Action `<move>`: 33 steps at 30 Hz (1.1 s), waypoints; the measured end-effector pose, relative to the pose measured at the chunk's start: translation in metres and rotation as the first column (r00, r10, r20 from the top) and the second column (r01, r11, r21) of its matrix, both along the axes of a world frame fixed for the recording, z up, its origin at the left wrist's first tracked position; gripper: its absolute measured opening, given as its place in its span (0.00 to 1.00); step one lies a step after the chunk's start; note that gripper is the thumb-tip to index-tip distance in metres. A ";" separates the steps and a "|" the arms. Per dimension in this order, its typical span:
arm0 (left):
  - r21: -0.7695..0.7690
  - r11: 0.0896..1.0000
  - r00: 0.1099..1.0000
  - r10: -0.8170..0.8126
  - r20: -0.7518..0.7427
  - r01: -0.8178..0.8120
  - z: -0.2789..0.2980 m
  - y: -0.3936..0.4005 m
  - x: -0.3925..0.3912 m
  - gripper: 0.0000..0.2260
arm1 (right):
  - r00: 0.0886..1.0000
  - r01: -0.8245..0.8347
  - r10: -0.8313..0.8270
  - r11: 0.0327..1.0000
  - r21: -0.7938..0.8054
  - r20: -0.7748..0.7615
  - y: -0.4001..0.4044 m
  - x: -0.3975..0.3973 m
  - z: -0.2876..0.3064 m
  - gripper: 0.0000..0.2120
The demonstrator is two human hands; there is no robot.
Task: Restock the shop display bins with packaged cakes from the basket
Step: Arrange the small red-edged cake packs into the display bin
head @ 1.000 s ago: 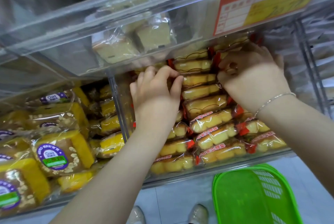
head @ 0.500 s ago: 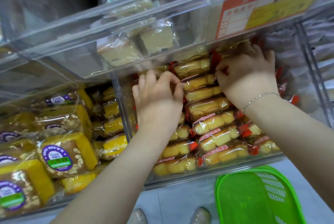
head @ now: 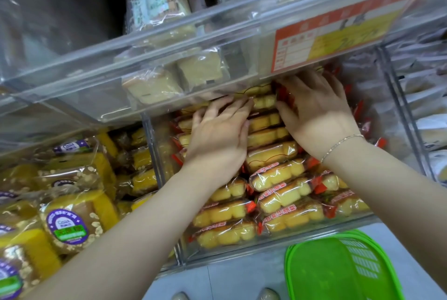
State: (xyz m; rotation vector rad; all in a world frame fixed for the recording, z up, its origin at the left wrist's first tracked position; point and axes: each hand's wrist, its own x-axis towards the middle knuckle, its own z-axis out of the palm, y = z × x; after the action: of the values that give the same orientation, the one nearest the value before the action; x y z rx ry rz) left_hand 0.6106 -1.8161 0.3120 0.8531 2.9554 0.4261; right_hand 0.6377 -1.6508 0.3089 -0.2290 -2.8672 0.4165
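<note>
Cakes (head: 273, 176) fill the clear bin (head: 278, 245) at frame centre. Your left hand (head: 219, 137) and right hand (head: 319, 116) lie flat on the rows, fingers spread and gripping nothing, tips under the upper bin (head: 169, 41). Your basket (head: 338, 268) sits lower right.

Both hands, left hand (head: 217, 135) and right hand (head: 316, 113), press flat on packaged cakes (head: 278, 174).

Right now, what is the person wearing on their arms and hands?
Both forearms are bare, with no sleeves or gloves in view. The right hand has a thin silver chain bracelet at the wrist. The left hand wears nothing visible.
</note>
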 end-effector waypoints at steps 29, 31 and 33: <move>-0.216 0.958 0.981 -0.178 0.072 0.190 0.009 0.008 0.079 0.38 | 0.951 -0.149 0.182 0.978 -0.145 0.250 0.039 0.099 0.013 0.24; -0.283 0.936 0.977 -0.209 0.033 0.210 0.003 0.006 0.078 0.41 | 0.949 -0.190 0.193 0.981 -0.039 0.250 0.034 0.114 0.001 0.28; -0.350 0.908 0.969 -0.249 -0.002 0.232 0.000 0.007 0.069 0.42 | 0.947 -0.219 0.209 0.976 0.013 0.244 0.038 0.119 -0.006 0.30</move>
State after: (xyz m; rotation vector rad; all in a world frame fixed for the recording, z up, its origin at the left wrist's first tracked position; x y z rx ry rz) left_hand 0.6792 -1.8092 0.3125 1.1657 2.7829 -0.1279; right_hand 0.7564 -1.6133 0.3030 0.0445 -3.1513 0.3937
